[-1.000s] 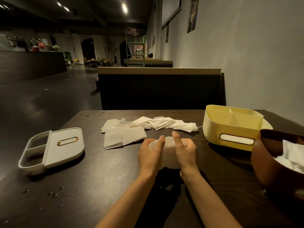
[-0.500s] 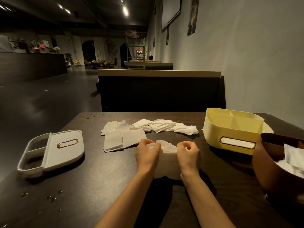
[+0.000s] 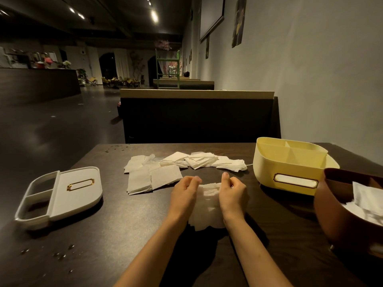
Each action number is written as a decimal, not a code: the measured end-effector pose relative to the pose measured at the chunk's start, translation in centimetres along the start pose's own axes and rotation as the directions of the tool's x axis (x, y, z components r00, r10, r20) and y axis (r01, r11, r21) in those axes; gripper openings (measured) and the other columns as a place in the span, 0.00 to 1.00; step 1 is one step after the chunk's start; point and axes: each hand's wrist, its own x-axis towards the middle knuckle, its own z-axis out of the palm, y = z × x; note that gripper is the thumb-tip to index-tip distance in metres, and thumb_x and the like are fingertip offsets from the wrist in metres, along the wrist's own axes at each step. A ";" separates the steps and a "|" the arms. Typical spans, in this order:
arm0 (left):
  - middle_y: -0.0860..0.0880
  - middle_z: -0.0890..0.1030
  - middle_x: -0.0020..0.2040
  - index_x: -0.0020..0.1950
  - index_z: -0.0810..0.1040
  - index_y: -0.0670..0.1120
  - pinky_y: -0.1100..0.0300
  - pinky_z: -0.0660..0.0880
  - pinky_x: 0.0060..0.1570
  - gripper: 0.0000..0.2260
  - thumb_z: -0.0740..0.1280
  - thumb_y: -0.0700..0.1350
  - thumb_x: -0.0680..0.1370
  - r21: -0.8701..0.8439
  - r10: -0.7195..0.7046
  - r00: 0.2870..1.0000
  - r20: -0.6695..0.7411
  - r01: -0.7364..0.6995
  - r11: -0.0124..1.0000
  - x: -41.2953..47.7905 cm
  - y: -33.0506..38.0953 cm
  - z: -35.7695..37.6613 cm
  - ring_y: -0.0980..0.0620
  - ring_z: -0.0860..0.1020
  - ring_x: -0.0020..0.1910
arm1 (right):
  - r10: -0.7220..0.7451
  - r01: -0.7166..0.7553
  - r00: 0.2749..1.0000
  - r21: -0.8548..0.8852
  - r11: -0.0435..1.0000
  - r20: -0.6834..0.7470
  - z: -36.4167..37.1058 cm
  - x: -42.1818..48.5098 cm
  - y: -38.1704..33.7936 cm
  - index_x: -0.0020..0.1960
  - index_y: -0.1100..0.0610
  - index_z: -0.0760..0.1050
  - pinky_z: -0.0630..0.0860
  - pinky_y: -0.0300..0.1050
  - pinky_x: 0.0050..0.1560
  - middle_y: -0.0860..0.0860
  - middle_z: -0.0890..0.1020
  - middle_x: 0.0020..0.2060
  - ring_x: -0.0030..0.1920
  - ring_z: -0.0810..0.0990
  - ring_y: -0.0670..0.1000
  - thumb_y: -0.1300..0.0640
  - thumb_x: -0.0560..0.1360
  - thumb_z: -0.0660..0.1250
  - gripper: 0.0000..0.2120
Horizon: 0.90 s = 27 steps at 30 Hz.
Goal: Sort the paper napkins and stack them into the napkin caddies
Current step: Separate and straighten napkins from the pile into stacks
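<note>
Napkins (image 3: 207, 206) in a small stack are held between both hands above the table (image 3: 103, 235), near its middle. Left hand (image 3: 184, 195) and right hand (image 3: 233, 193) each curl their fingers, pinching the stack's top edge.

Beyond the grip we see a dark booth backrest (image 3: 196, 119) with a pale top edge. To the right of the grip stands a grey wall (image 3: 310, 83) with framed pictures (image 3: 238, 21). Far to the left are a glossy floor (image 3: 51, 129), a bar counter (image 3: 37, 83) and ceiling spotlights (image 3: 154, 15).
</note>
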 end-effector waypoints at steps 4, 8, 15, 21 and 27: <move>0.55 0.77 0.52 0.56 0.73 0.56 0.63 0.77 0.47 0.21 0.72 0.62 0.68 0.116 0.040 0.944 0.328 -0.083 0.990 -0.9 -0.6 -1.6 0.60 0.77 0.49 | -0.033 0.032 0.999 -0.037 0.999 0.000 -0.1 0.1 -0.2 0.31 0.56 0.67 0.62 0.38 0.27 0.47 0.72 0.27 0.29 0.70 0.44 0.49 0.81 0.55 0.22; 0.51 0.78 0.53 0.60 0.72 0.52 0.51 0.79 0.53 0.24 0.76 0.44 0.67 0.190 0.085 0.905 0.417 -0.178 0.965 -0.8 -1.4 -2.7 0.52 0.79 0.52 | -0.053 0.059 0.992 -0.057 0.997 0.111 -0.5 0.2 -0.1 0.32 0.56 0.67 0.64 0.39 0.29 0.49 0.73 0.29 0.33 0.71 0.49 0.45 0.80 0.55 0.22; 0.50 0.78 0.49 0.57 0.74 0.47 0.51 0.77 0.54 0.19 0.74 0.38 0.69 0.148 0.127 0.927 0.353 -0.189 0.971 -0.4 -0.8 -3.3 0.54 0.77 0.49 | -0.059 0.002 0.674 0.078 0.997 0.736 -4.6 1.0 1.4 0.66 0.46 0.62 0.78 0.43 0.53 0.49 0.73 0.57 0.56 0.76 0.50 0.54 0.65 0.74 0.34; 0.48 0.77 0.52 0.56 0.73 0.50 0.52 0.79 0.52 0.19 0.74 0.36 0.70 0.033 0.101 0.908 0.406 -0.125 0.992 0.1 -0.1 -4.1 0.48 0.78 0.52 | -0.176 0.099 0.711 0.150 0.984 0.681 -6.0 1.7 1.5 0.59 0.46 0.71 0.78 0.47 0.55 0.51 0.79 0.55 0.55 0.78 0.48 0.69 0.69 0.68 0.25; 0.43 0.77 0.54 0.56 0.76 0.48 0.47 0.79 0.52 0.17 0.72 0.34 0.71 -0.014 0.171 0.900 0.400 -0.181 0.983 -0.1 0.1 -4.6 0.42 0.77 0.54 | -0.200 0.164 0.690 0.119 0.979 0.695 -6.0 1.0 1.3 0.66 0.43 0.64 0.77 0.47 0.58 0.47 0.75 0.59 0.60 0.75 0.49 0.65 0.68 0.72 0.33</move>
